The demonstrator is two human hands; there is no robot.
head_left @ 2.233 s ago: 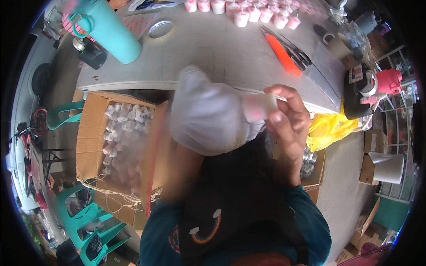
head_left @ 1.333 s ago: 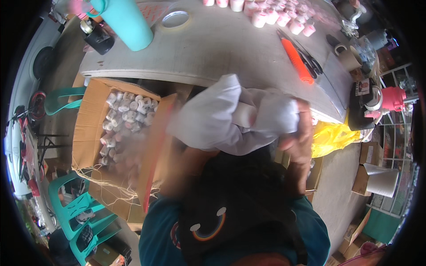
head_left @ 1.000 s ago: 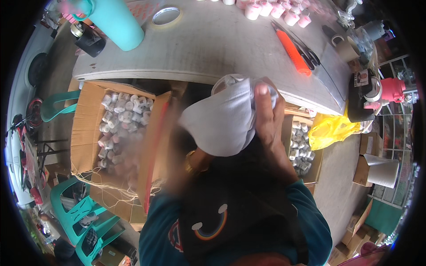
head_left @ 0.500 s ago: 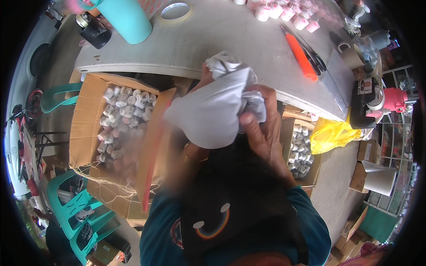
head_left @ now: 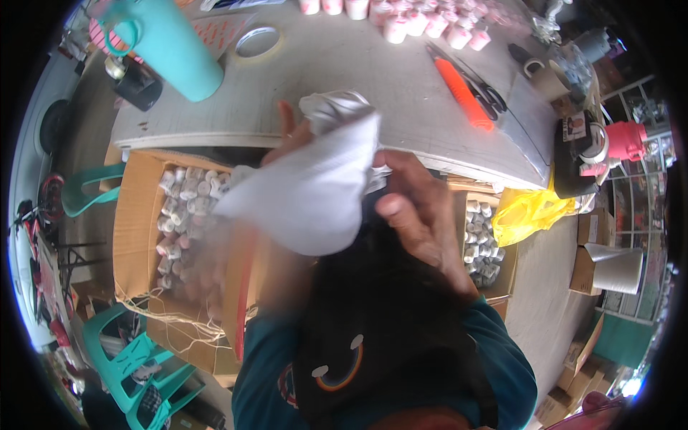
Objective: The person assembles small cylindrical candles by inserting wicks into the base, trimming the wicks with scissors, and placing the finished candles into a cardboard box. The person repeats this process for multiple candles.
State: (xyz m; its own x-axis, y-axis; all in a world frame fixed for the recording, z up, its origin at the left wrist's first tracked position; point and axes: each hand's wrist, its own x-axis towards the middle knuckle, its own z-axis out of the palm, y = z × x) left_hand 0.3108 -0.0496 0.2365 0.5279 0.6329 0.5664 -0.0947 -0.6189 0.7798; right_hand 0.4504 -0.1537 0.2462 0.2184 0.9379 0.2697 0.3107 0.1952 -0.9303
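A loose white cloth (head_left: 315, 186) hangs in front of my chest, bunched at its top and draped toward the lower left. My left hand (head_left: 290, 136) is closed on it from the far left side; most of that hand is hidden behind the fabric, with a fingertip showing above. At the cloth's right edge my right hand (head_left: 423, 215) has its fingers curled round a small bunched bit, the thumb lying lower and a little apart. Whether anything sits inside the cloth cannot be seen.
Left, a cardboard box (head_left: 136, 229) holds several small whitish containers; a similar box (head_left: 510, 269) stands right. On the table (head_left: 322, 64) are a turquoise bottle (head_left: 175, 54), tape roll (head_left: 259, 43), orange cutter (head_left: 462, 93), scissors (head_left: 493, 100) and pink-white bottles (head_left: 416, 21). A yellow bag (head_left: 527, 215) hangs right.
The cloth and my left hand have shifted left, and the cloth spreads lower. My right hand has moved slightly left and down, with less fabric in its fingers. The view has tilted a little.
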